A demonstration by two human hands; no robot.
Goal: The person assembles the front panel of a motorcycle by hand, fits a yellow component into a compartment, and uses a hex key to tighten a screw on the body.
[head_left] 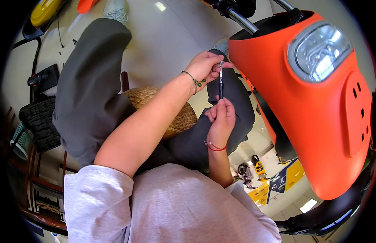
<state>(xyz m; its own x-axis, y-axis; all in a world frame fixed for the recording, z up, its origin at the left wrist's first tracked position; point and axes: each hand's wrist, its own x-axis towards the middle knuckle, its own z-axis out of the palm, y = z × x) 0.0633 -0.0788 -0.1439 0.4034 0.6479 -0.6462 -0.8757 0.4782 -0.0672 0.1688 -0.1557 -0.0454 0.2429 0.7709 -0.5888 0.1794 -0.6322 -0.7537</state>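
My left hand [208, 67] pinches the upper, silver end of a slim upright tool [220, 85] with a black handle, perhaps a screwdriver. My right hand [220, 121] holds the bottom of that handle between thumb and fingers. The tool is above my right thigh, just left of an orange scooter body [305, 137] with a clear headlight [315, 52]. A round woven straw seat [177, 117] shows between my legs, partly hidden by my left forearm.
Scooter handlebar tubes [240, 20] are at the top right. A black textured item [40, 125], a mint basket [19, 141] and wooden furniture [38, 182] are at left. Small scooter models [259, 166] lie at lower right. A yellow object [44, 12] sits at top left.
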